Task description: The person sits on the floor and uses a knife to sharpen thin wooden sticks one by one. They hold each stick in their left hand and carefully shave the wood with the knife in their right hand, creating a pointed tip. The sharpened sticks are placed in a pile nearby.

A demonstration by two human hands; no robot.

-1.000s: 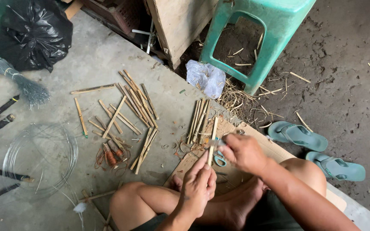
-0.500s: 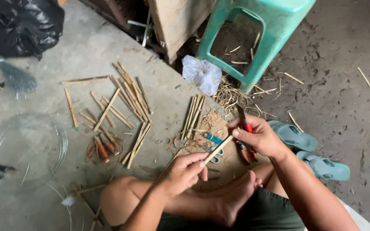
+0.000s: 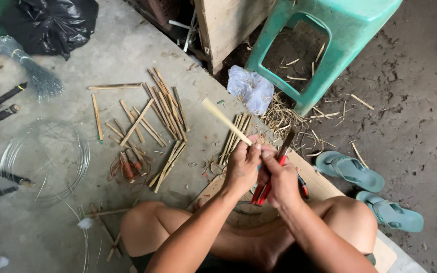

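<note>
My left hand [image 3: 241,167] grips the near end of a pale bamboo stick [image 3: 224,120] that points up and to the left. My right hand [image 3: 281,179] is closed round the red handles of a pair of pliers [image 3: 275,169], whose dark jaws rise beside the stick. Both hands touch above my crossed legs. A bundle of bamboo strips [image 3: 234,135] lies on the concrete just behind the hands.
Scattered bamboo sticks [image 3: 153,119] and a wire coil [image 3: 44,162] lie to the left. A green plastic stool [image 3: 324,45], a crumpled plastic bag [image 3: 251,88], a black bag [image 3: 51,23] and teal sandals [image 3: 350,172] surround me. A board [image 3: 319,187] lies under my legs.
My hands have come together and lifted. The stick now points up-left from my left hand, and the pliers in my right hand have risen beside it.
</note>
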